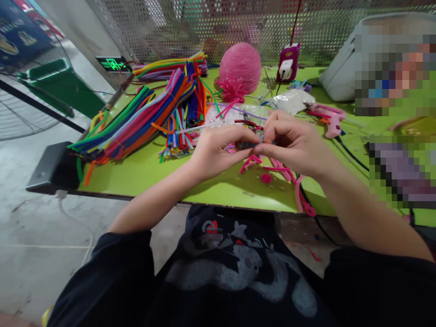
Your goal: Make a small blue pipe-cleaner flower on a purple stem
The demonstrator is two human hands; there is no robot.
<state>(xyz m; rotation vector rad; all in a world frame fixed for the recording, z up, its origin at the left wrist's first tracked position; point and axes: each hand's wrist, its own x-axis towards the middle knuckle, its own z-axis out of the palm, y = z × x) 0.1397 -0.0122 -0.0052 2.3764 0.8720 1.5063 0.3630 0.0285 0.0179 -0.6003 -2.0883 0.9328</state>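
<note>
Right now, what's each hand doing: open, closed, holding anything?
Left hand: closed, pinching a small dark piece between the fingertips.
Right hand: closed, pinching the same piece from the other side.

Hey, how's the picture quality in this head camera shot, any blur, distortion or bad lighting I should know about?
Head view: light is soft and even, with faint shadows under the left hand and right hand on the green table; the wide lens bends the table edge and tilts the pipe cleaners; blocks at the right edge are pixelated; the small piece between the fingertips is too blurred to identify.
</note>
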